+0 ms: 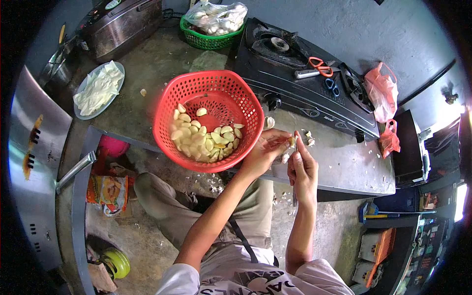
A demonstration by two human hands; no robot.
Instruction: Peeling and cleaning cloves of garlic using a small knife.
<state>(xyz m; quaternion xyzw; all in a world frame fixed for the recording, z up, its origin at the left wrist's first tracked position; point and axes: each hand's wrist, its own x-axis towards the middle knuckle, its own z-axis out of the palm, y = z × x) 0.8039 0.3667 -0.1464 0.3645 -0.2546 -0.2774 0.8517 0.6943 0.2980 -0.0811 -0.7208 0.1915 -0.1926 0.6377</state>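
Observation:
My left hand (266, 150) pinches a garlic clove (291, 142) between thumb and fingertips, just right of a red plastic basket. My right hand (304, 167) grips a small knife (295, 147), its index finger along the blade beside the clove. The red perforated basket (208, 168) stands at the counter's front edge and holds many peeled garlic cloves (199, 138), mostly in its near half. Garlic pieces and skins (311, 141) lie on the counter beyond my hands, with an unpeeled-looking piece (270, 122) against the basket's right side.
A black gas stove (295, 84) carries orange-handled scissors (321, 68), blue-handled scissors (332, 87) and a white-handled tool (307, 73). Behind the basket sits a green basket (208, 42) with bagged garlic (217, 20). White tissues (97, 90) lie on an oval plate (118, 96) at left. Skins litter the floor (295, 228).

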